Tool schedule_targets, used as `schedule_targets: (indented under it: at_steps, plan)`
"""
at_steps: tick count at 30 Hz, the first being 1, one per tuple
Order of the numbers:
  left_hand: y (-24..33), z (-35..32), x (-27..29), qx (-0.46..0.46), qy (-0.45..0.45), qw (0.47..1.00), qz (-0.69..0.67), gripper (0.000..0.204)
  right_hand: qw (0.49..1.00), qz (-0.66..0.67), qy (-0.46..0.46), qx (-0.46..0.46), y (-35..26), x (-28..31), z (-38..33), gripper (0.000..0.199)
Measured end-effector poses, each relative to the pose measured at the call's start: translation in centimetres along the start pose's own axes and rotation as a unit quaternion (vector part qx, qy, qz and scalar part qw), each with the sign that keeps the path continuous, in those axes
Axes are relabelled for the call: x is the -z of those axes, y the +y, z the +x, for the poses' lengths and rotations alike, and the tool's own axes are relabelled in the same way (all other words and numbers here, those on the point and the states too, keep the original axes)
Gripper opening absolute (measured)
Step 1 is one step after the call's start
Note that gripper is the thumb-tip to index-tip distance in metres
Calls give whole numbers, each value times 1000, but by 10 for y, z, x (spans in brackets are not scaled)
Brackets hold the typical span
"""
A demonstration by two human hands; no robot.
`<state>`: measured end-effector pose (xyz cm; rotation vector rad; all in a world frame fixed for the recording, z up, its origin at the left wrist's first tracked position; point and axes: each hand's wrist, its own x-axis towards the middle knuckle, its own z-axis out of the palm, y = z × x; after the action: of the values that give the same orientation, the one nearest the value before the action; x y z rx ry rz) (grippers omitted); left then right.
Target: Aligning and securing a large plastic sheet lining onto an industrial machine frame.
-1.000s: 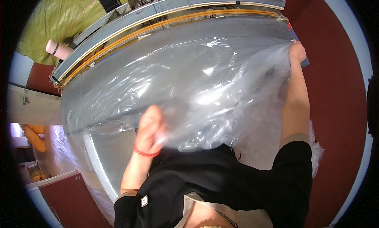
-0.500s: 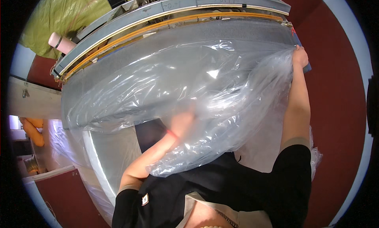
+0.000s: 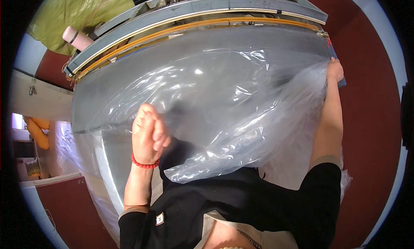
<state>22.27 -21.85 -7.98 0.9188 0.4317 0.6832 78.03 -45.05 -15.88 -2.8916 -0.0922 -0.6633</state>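
A large sheet of clear plastic film [image 3: 224,106] lies spread and crumpled over a grey table [image 3: 267,37], covering most of the middle of the view, its wrinkled lower edge hanging toward the person's black top at about 6 o'clock. The left hand [image 3: 148,134] sits at roughly 8 o'clock from the centre of the film, raised with the fingers curled together in a loose fist on the film's left part; a red bead bracelet [image 3: 144,165] circles the wrist just below it. The right hand [image 3: 334,70] is far out at 2 o'clock, at the film's right corner by the table's end, fingers closed on the plastic edge there, with the bare forearm running down toward 5 o'clock to a black sleeve. Along the far side of the table, from 10 o'clock across to 1 o'clock, runs a long grey bar with an orange strip [image 3: 207,25] beneath it. Beyond that, at 11 o'clock, is a yellow-green sheet [image 3: 77,12] with a pink cylinder [image 3: 77,37] lying against it. Dark red floor [image 3: 371,119] shows at 3 o'clock, and some orange objects [image 3: 36,132] sit at 9 o'clock near the rim
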Motion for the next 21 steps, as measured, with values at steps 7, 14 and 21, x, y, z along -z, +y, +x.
schedule_targets:
  at_steps: [7,14,21]
  plan:
    - [-70,15,-58,31,-305,884,353,22,1000,9,22,3,-9,-2,-3,36]
    - [-158,51,-96,-69,-263,812,516,25,1000,16,20,5,-8,-3,-2,35]
    - [-40,37,-53,156,-382,877,246,15,999,24,-2,45,-3,-5,2,38]
